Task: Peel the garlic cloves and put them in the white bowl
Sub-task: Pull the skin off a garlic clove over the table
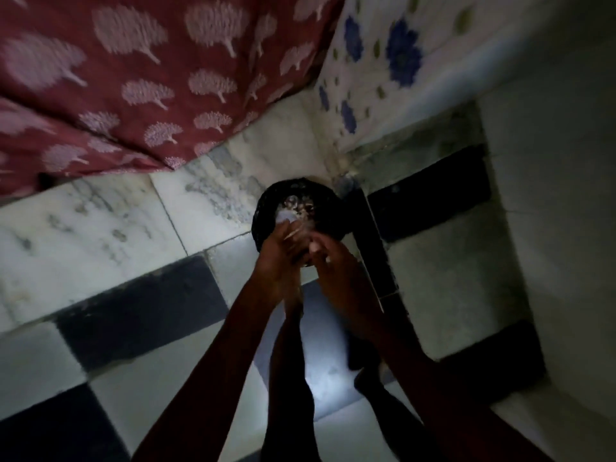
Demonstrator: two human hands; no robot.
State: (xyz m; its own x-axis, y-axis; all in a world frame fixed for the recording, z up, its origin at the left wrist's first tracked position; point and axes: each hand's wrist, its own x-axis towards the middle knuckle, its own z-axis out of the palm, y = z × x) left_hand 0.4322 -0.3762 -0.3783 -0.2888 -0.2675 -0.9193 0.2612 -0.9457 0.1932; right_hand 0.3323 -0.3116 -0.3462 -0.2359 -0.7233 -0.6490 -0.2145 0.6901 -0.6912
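at 10 o'clock a red cloth with pale leaf prints hangs over the edge of the view, and below it, from 9 to 7 o'clock, runs the floor of pale marbled and dark tiles. the light is dim and the middle of the view is blurred.

just left of centre the left hand reaches forward with its fingers curled in. its fingertips seem to pinch a small pale piece, probably a garlic clove or a flake of its skin; the blur does not let me say which. it looks smooth, whitish and rounded at the tip, the brightest thing in the middle of the view.

directly beyond the hands, toward 12 o'clock of them, a dark round container sits on the floor, with speckled contents that could be loose skins or unpeeled garlic. working right above it likely means the peelings fall in rather than on the tiles.

just right of centre the right hand meets the left, fingers bent toward the same spot, as if to pick at the skin while the left steadies the piece. whether it actually grips anything i cannot tell.

at 1 o'clock lies a white cloth with blue flowers.

i cannot make out the white bowl anywhere here.
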